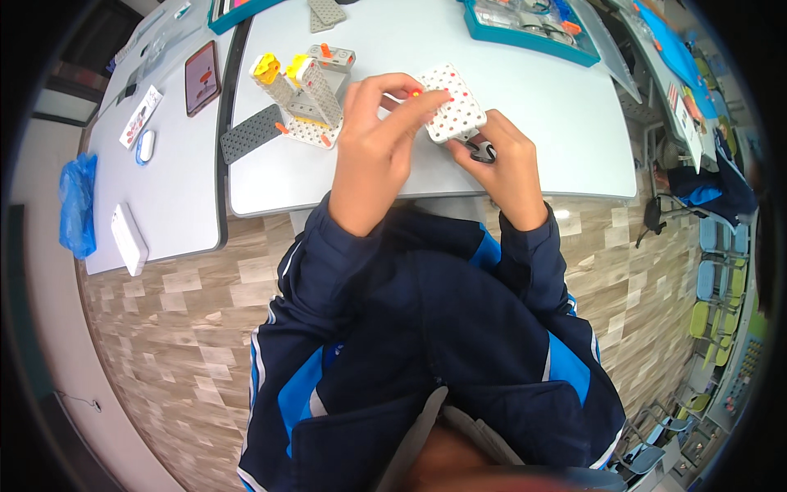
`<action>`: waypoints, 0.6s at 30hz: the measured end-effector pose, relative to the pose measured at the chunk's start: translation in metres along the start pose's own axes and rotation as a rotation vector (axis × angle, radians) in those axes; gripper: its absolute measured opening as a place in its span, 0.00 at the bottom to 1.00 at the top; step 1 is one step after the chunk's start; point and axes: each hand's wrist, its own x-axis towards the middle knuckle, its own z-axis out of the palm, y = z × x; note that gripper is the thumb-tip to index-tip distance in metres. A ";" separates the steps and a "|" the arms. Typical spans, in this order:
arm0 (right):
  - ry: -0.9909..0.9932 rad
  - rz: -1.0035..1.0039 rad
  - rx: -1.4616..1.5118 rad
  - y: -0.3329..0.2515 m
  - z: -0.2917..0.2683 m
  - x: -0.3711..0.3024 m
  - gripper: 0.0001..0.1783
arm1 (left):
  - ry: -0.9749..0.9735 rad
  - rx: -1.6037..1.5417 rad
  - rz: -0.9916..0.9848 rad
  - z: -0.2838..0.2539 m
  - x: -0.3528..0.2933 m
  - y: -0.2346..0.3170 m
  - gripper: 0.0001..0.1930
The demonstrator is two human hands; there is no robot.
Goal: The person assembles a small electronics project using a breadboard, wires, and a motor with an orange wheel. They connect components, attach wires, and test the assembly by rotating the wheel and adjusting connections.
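Observation:
Above the table's near edge, a white perforated building block (pixel 457 115) with several small red pegs in its face is held up between both hands. My left hand (pixel 375 135) is closed at its left side, the thumb lying on the face and the index finger by a tiny red and yellow piece (pixel 416 94). From the lower right, my right hand (pixel 507 160) grips the block. A black cable-like part (pixel 484 152) shows beneath it, beside my right fingers. Left of my hands stands a grey and white perforated assembly (pixel 318 94) with yellow tops and orange pegs.
A dark grey perforated plate (pixel 252 134) lies beside the assembly. Teal parts boxes (pixel 537 45) sit at the table's far side. On the adjoining left table are a phone (pixel 202 78), a white box (pixel 129 238) and a blue plastic bag (pixel 78 205).

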 end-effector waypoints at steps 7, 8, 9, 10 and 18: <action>-0.003 0.007 0.133 -0.007 -0.004 0.005 0.22 | 0.095 -0.285 -0.288 -0.015 -0.008 0.005 0.11; 0.029 -0.027 0.159 -0.007 -0.003 0.006 0.23 | 0.089 -0.260 -0.303 -0.016 -0.012 0.005 0.11; 0.042 -0.051 0.125 -0.007 -0.002 0.008 0.22 | 0.083 -0.236 -0.319 -0.016 -0.017 0.006 0.11; 0.054 -0.077 0.088 -0.006 -0.002 0.010 0.22 | 0.076 -0.212 -0.334 -0.016 -0.022 0.007 0.10; 0.069 -0.040 0.184 -0.012 -0.003 0.019 0.18 | 0.030 -0.039 -0.381 -0.013 -0.067 0.014 0.12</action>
